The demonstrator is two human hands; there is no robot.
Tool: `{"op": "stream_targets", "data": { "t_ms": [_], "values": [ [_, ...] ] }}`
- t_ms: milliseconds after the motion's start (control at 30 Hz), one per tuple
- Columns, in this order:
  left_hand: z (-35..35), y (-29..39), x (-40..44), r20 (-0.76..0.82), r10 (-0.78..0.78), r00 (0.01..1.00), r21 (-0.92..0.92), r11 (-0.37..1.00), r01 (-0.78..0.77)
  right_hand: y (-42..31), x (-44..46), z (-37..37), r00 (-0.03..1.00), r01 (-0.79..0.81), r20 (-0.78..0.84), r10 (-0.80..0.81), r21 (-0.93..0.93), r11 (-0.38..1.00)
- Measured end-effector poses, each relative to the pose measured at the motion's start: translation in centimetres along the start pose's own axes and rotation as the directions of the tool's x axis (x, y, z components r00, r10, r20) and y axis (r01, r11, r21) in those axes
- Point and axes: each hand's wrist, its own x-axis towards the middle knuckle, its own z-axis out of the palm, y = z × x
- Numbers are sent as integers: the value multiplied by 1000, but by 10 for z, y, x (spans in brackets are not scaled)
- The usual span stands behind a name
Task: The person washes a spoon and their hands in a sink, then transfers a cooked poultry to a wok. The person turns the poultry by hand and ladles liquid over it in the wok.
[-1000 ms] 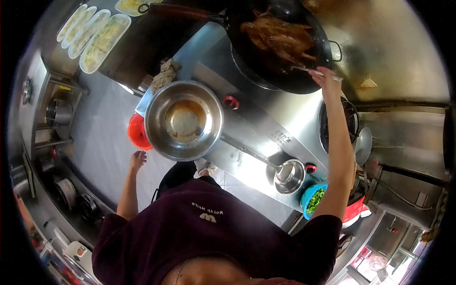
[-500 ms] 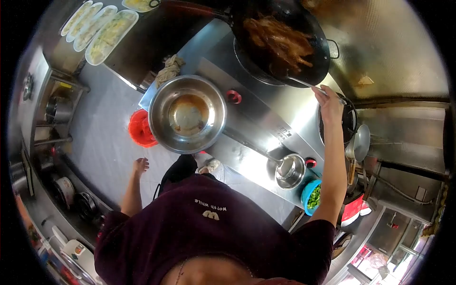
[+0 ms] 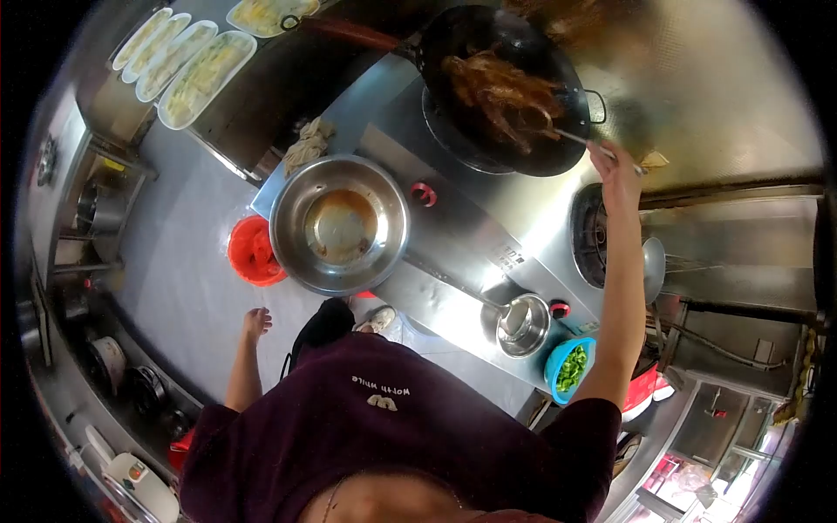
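Observation:
My right hand is closed around the handle of a metal ladle that reaches over the wok's near right rim. The ladle's head is at the edge of the browned meat, which looks like a whole bird, and is partly hidden. That meat lies in a large black wok with a long dark red handle pointing left. My left hand hangs low over the floor with loosely bent fingers and nothing in it. Nearest to it are a red plastic basin and a wide steel bowl with brown residue.
On the steel counter, a second ladle rests in a small steel bowl, beside a blue bowl of chopped greens. A burner lies right of the wok. Several white trays of food stand upper left, near a crumpled cloth.
The ladle's head has shifted right along the meat, and my right hand has moved slightly right and up. The wok appears slightly further left. My left hand still hangs down.

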Motion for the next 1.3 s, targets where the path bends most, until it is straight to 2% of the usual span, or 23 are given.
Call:
{"op": "stream_targets", "data": {
  "t_ms": [133,200,267,367,467,567,600,733,900,967,1000,1133,1167,1233,1300],
  "values": [
    [-4,0,-3,-10,3,1000,1,1000,-3,5,29,31,993,115,-15,-117,-87,990],
    [-6,-1,-2,-4,2,1000,-30,1000,-2,5,28,43,968,249,65,-240,-295,923],
    [-8,1,-3,-11,-7,1000,-41,999,7,6,29,43,928,372,181,-326,-509,776],
    [-8,1,-3,-27,-21,999,-30,999,20,3,31,27,795,592,435,-422,-709,383],
    [-6,2,-2,-20,-16,1000,-15,1000,16,-2,16,10,814,577,395,-426,-637,511],
    [-1,3,-1,-8,0,1000,19,1000,0,-3,-5,4,959,276,56,-279,-422,863],
    [0,5,0,2,5,1000,32,999,-6,0,-8,-1,969,236,31,-244,-406,883],
    [8,23,4,9,0,1000,84,996,-1,19,-23,-5,992,126,22,-127,-383,915],
    [11,43,9,48,71,996,58,996,-74,38,-42,24,974,223,157,-163,-542,810],
    [12,48,9,54,88,995,58,994,-91,39,-51,41,934,341,291,-207,-550,763],
    [11,49,11,57,85,995,61,994,-89,33,-57,51,935,329,312,-170,-580,745],
    [7,43,13,134,100,986,-42,995,-95,23,-39,57,935,295,333,-124,-529,796],
    [6,43,10,98,79,992,-12,997,-78,10,-39,58,958,216,282,-62,-559,801],
    [10,40,5,26,39,999,37,998,-40,2,-29,44,967,221,241,-84,-627,747],
    [10,33,2,26,31,999,48,998,-32,2,-24,34,975,197,203,-93,-588,785]
  ]
}}
